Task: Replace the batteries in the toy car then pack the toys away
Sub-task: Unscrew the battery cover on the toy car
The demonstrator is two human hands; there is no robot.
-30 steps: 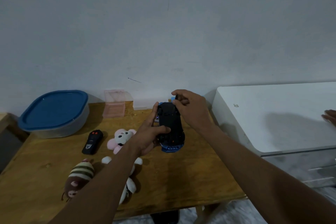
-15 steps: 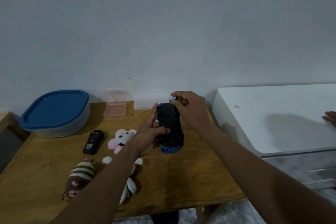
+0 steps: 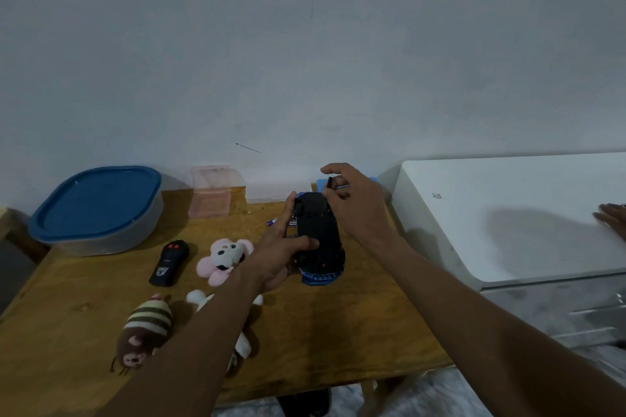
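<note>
Dim, bluish indoor light, soft focus throughout.

Soft shadows fall toward 3 o'clock: one on the white cabinet (image 3: 508, 213), one behind the blue-lidded container (image 3: 98, 206). No glare; wide-angle bending at the edges, forearms blurred near 6 o'clock.

The toy car (image 3: 318, 240) is black underneath with blue trim. The tub (image 3: 98, 234) has a blue lid; one plush (image 3: 144, 332) wears brown-and-cream stripes, another (image 3: 225, 256) is pink and white.
</note>
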